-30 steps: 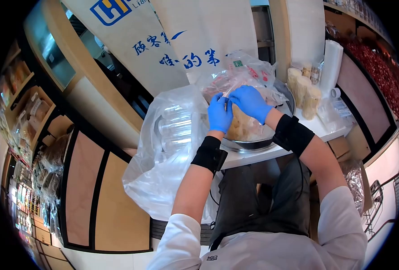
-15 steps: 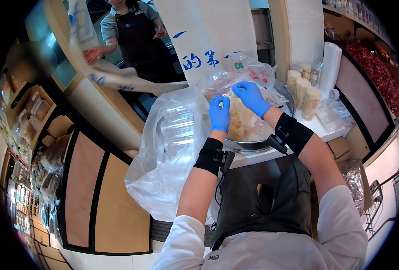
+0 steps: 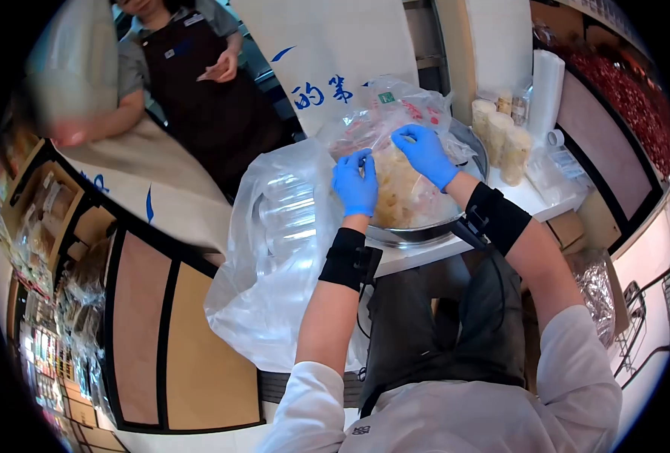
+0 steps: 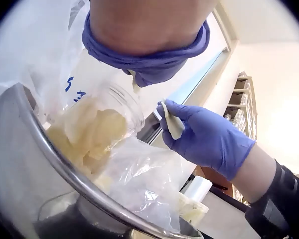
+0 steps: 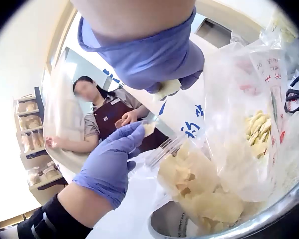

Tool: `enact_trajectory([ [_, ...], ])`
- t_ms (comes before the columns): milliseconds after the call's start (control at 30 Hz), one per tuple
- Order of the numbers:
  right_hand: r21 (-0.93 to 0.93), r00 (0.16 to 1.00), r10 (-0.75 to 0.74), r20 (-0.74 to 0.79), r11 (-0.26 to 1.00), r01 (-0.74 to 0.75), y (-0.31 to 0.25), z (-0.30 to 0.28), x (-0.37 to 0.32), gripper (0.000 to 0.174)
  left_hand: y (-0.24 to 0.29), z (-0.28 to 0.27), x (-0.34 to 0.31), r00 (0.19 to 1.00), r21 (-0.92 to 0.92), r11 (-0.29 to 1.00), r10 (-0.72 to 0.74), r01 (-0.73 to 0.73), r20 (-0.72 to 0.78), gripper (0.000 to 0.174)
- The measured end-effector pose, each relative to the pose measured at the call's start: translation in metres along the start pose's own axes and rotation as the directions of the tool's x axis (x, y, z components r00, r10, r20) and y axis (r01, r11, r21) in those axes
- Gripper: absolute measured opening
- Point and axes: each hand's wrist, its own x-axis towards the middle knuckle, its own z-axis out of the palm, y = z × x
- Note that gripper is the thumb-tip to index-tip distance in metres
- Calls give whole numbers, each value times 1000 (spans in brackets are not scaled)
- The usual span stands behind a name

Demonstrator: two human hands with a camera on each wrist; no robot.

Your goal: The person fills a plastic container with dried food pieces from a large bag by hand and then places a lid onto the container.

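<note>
Both hands wear blue gloves and are raised over a metal basin [image 3: 404,235]. My left hand [image 3: 356,183] pinches a small pale slice [image 5: 149,129] between thumb and fingers. In my right hand [image 3: 428,157] a larger pale slice [image 4: 175,125] is pinched; the hands are apart. Beneath them, thin yellowish slices [image 5: 214,206] lie in the basin, partly covered by a clear plastic bag [image 3: 418,113] with red print. An open clear jar [image 4: 123,107] appears beside the slices in the left wrist view.
Left of the basin, a large plastic bag [image 3: 255,302] holds clear empty jars [image 3: 288,211]. Several filled jars [image 3: 514,155] and a white roll [image 3: 548,90] stand on the right. A person in an apron [image 3: 203,98] is behind the printed curtain [image 3: 342,45] at the back left.
The hands have drawn apart from their close position. The curtain's left part has been pulled aside, and the person in the apron has come into view behind it.
</note>
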Motion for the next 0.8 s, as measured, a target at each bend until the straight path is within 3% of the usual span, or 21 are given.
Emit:
enact_trajectory([
  [133, 9, 1000, 22, -18, 1000, -21, -4, -5, -4, 21, -15, 10, 7, 994, 37, 995, 85, -88, 61, 20],
  [200, 1, 1000, 9, -4, 1000, -9, -4, -4, -9, 19, -22, 15, 7, 981, -338, 925, -131, 172, 142, 23],
  [333, -31, 997, 74, -10, 997, -74, 0, 1, -16, 18, -20, 15, 4, 970, -267, 941, -164, 208, 180, 25],
  [400, 130, 996, 85, -2, 988, -84, 5, 4, -19, 19, -20, 17, 4, 995, -227, 974, 32, -9, 95, 27],
  [467, 94, 996, 89, -23, 992, -86, 10, 3, -22, 22, -18, 13, 5, 985, -155, 987, -4, 32, 175, 27],
  [533, 59, 995, 90, -40, 994, -87, 15, 3, -26, 26, -15, 12, 6, 944, -314, 914, -165, 255, 286, 26],
  [567, 126, 993, 101, -59, 988, -93, 17, 3, -30, 28, -14, 12, 6, 941, -306, 917, -166, 258, 294, 26],
  [633, 197, 990, 117, -75, 975, -100, 20, 2, -38, 30, -13, 13, 6, 962, -456, 857, -151, 242, 227, 25],
  [733, 186, 969, 202, -144, 967, -174, 38, -1, -56, 30, -14, 13, 6, 968, -498, 835, -149, 233, 203, 23],
  [800, 55, 949, 126, -290, 992, -115, 52, 2, -65, 31, -16, 12, 8, 955, -508, 819, -158, 268, 250, 23],
])
